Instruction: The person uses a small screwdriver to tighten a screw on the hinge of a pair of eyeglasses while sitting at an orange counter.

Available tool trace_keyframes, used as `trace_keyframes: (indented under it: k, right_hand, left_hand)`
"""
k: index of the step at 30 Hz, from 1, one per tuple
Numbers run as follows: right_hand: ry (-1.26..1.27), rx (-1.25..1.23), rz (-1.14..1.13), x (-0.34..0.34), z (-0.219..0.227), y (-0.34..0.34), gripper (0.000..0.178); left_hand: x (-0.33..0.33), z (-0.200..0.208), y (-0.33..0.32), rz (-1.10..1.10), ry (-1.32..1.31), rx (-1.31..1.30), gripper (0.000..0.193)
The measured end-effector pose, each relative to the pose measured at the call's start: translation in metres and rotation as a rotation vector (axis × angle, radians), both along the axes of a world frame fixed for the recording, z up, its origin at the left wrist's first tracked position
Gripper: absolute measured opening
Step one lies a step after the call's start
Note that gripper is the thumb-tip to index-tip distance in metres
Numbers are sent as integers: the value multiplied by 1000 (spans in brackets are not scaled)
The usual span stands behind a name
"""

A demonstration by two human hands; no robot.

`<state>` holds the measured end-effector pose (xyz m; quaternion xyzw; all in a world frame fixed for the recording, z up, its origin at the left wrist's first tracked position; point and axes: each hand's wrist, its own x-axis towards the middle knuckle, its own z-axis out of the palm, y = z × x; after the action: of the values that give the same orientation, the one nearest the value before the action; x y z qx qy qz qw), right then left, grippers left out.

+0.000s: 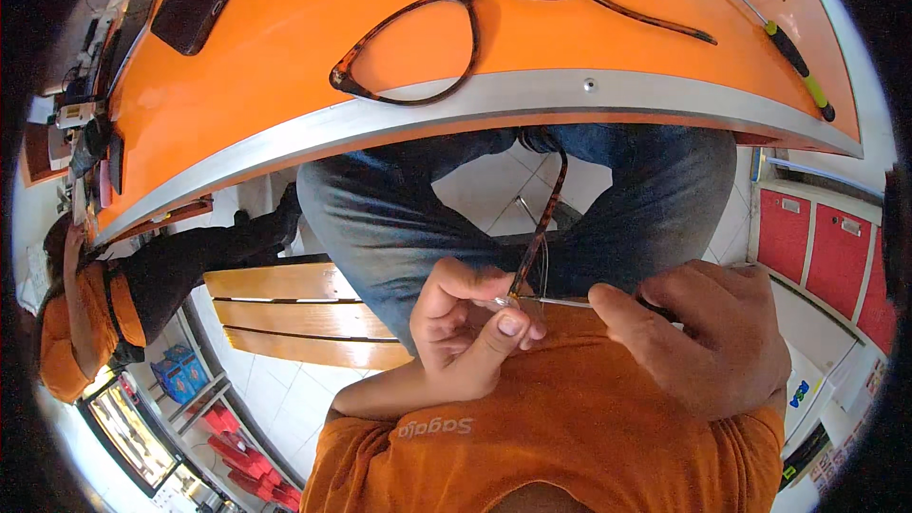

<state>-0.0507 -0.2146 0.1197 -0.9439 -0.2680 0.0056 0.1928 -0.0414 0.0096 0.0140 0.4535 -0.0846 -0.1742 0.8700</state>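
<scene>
The left hand (465,328) and the right hand (708,337) are close in front of the torso, a little apart, each closed on something. Thumb and fingers of the left pinch one end of a tortoiseshell temple arm (538,233). From there its long axis runs away from the body, leaning slightly to the right, and the far end curves back leftward between the knees.

The right hand grips a slim tool (572,303), its handle mostly hidden by the fingers. The thin shaft points left, crosswise to the temple arm, reaching the left fingertips; whether its tip touches the piece cannot be told.

Under and just beyond the hands are the jeans (380,209). Farther out, on the orange table (275,47), the glasses frame (472,38) lies ahead of both hands, its long axis slanting from near left to far right; its attached temple points right.

Beyond the right hand lies a black-and-yellow screwdriver (796,62); far beyond the left, a dark flat case (199,5). Left of the left hand are a slatted bench (285,287) and, farther off, a co-worker (123,299).
</scene>
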Motion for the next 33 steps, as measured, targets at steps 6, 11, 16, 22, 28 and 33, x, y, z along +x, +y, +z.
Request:
trace_keyframes:
  k: [6, 11, 16, 22, 28, 33]
  right_hand:
    - [-225, 32, 4, 4, -8, 1, 28]
    - [-321, -62, 12, 0, -2, 7, 21]
    - [-405, -112, 80, 2, -1, 5, 19]
    - [-263, -72, 148, 7, 3, -1, 23]
    - [-136, 52, 5, 5, -3, 2, 24]
    - [-153, 119, -16, 2, -16, 2, 25]
  left_hand:
    - [0, 5, -1, 16, 44, -9, 24]
    - [-2, 3, -1, 42, 66, 36, 24]
    - [-2, 5, 0, 10, 56, 92, 24]
    - [-3, 2, -1, 3, 59, 34, 24]
    - [-1, -2, -2, -43, 54, 41, 23]
    - [1, -2, 0, -54, 68, 3, 23]
